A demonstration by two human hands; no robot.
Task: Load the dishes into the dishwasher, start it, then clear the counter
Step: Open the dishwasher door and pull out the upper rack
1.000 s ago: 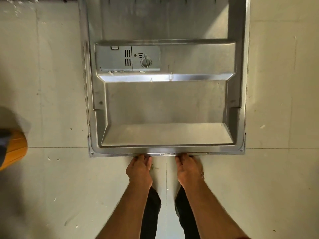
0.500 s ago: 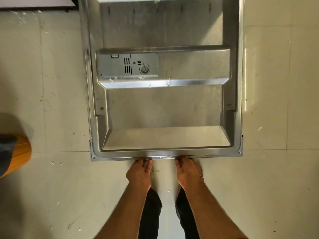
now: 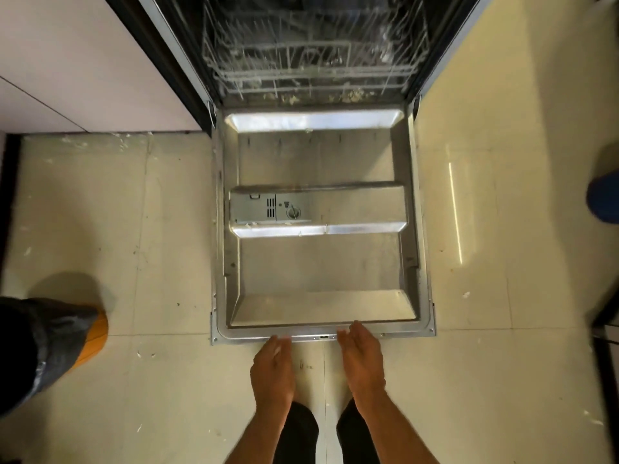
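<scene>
The dishwasher door [image 3: 321,269] lies open and flat, its steel inner face up, with the grey detergent dispenser [image 3: 268,209] on its left half. Behind it the wire racks [image 3: 311,61] sit inside the dark tub, blurred, with pale crumbs along the front sill. My left hand [image 3: 273,370] hovers just below the door's front edge, fingers straight, holding nothing. My right hand [image 3: 361,356] has straight fingers too, its fingertips at the door's front rim; whether they touch it I cannot tell.
Pale cabinet fronts [image 3: 67,61] stand at the left of the dishwasher. Another person's leg and orange shoe [image 3: 90,333] are on the tiled floor at left. A blue object [image 3: 603,199] and a dark frame [image 3: 603,329] sit at the right edge.
The view has tilted up, so the racks and tub now show. Both hands, which curled on the door's front edge, have straightened and eased off it.
</scene>
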